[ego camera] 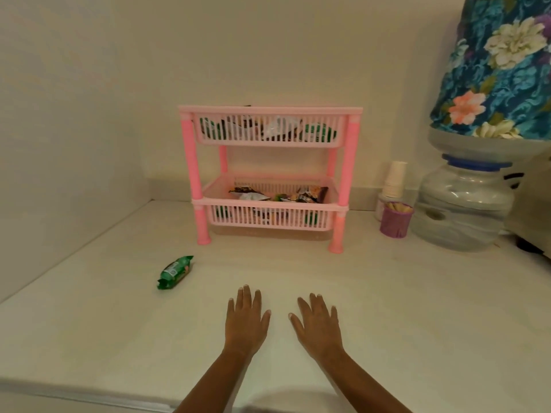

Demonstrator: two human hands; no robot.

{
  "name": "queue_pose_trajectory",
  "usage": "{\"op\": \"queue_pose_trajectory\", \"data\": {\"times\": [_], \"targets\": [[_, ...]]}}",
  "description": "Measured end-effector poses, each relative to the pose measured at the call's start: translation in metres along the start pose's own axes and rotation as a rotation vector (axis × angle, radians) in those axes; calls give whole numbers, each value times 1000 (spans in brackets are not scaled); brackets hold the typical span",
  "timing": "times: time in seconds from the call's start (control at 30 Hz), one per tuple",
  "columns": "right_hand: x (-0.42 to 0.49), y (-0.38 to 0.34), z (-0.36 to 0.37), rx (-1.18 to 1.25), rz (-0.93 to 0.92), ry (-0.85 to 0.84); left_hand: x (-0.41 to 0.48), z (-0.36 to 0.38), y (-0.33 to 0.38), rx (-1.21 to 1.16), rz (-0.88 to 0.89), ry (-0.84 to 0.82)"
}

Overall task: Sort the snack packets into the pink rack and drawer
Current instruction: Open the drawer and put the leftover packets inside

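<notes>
A pink two-tier rack (348, 171) stands against the back wall on the white counter (417, 308). Its top basket (268, 141) holds several snack packets seen through the slats. The lower basket (269, 204) holds several brown and green packets too. One green snack packet (175, 272) lies on the counter to the front left of the rack. My left hand (246, 321) and my right hand (319, 324) lie flat, palms down, on the counter in front of the rack, fingers straight, holding nothing. No drawer can be made out.
At the right stand a water dispenser bottle (462, 210) under a floral cover (504, 64), a stack of paper cups (394, 180) and a purple cup of sticks (395, 220). A wall closes the left side. The counter's front edge runs near the bottom.
</notes>
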State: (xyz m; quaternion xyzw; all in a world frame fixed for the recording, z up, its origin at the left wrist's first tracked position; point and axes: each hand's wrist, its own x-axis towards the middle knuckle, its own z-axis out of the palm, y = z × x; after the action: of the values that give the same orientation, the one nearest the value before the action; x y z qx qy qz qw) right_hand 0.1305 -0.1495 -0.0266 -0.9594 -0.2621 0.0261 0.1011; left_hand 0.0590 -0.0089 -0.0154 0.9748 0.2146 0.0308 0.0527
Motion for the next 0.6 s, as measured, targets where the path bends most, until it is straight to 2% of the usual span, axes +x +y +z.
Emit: {"op": "queue_pose_trajectory", "data": {"times": [0.2, 0.33, 0.5, 0.6], "targets": [[21, -31, 7, 12, 10, -3, 27, -15, -56, 116, -53, 63], [29, -39, 12, -21, 17, 33, 46, -29, -91, 186, -159, 102], [30, -36, 19, 16, 30, 62, 65, -47, -124, 230, -347, 60], [30, -36, 17, 50, 29, 79, 72, -50, -137, 251, -374, 58]]}}
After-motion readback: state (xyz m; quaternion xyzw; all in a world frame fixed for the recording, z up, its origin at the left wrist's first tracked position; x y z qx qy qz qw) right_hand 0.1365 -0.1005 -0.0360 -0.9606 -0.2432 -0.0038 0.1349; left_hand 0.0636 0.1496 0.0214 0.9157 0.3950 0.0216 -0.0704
